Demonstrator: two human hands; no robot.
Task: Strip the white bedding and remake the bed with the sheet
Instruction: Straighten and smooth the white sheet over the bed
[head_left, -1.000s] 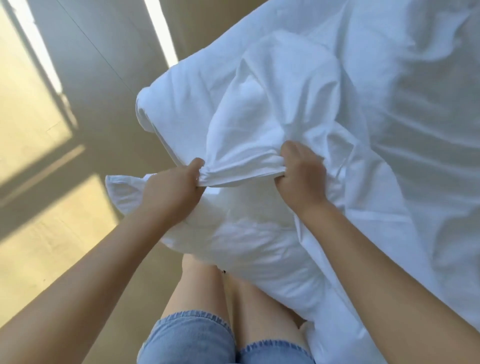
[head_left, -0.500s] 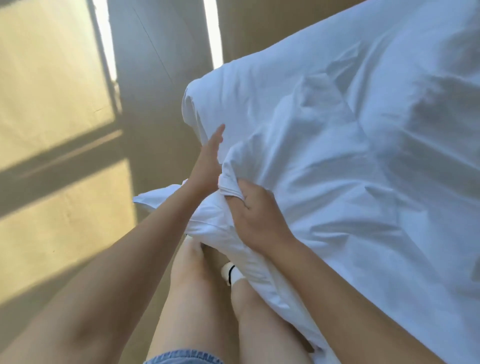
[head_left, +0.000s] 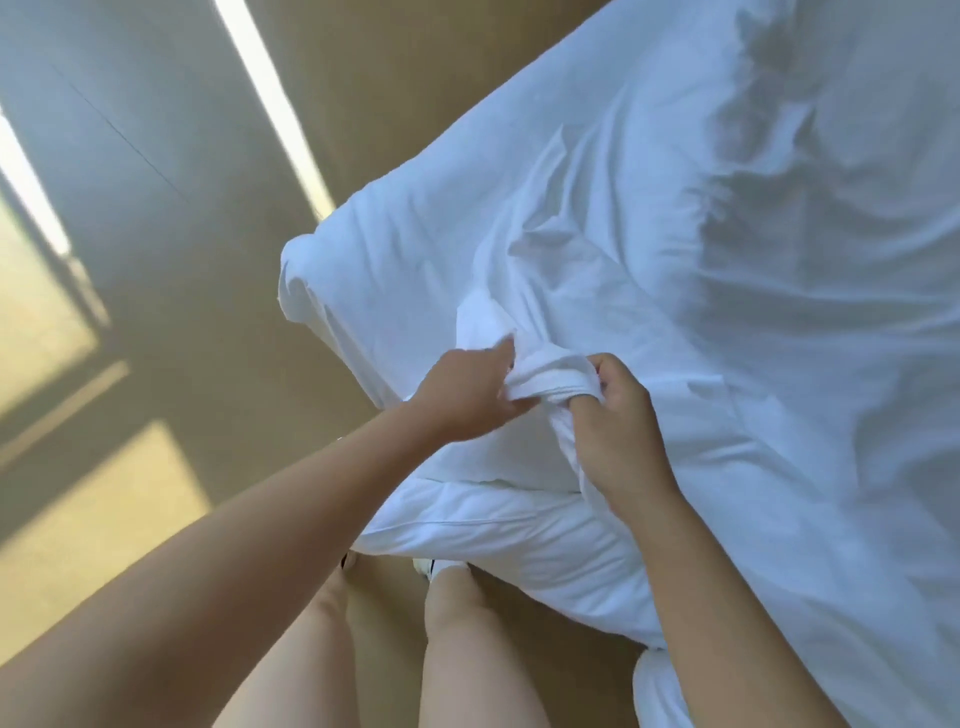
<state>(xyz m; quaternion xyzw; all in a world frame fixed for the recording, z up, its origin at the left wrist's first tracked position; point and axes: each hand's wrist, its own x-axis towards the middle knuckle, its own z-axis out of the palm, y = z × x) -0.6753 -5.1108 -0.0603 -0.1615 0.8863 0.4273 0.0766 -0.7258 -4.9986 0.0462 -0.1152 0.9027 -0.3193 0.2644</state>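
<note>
A white sheet (head_left: 675, 249) covers the bed and lies wrinkled across the right half of the view. Near the bed's corner a bunched fold of the white bedding (head_left: 550, 371) stands up from the surface. My right hand (head_left: 618, 431) grips this fold from the right, its fingers hooked into the cloth. My left hand (head_left: 467, 400) touches the same fold from the left with the fingers stretched out. Below the hands, a thicker white layer (head_left: 519, 540) hangs over the bed's edge toward my legs.
A tan floor (head_left: 156, 364) with bands of sunlight fills the left side. My bare legs (head_left: 467, 649) stand close against the bed's edge. The bed's corner (head_left: 296, 275) points toward the upper left.
My view has shifted and the bedding sits lower on the bed. The raised cloth has dropped to a small fold. My left hand let go, then came back to the fold with straight fingers.
</note>
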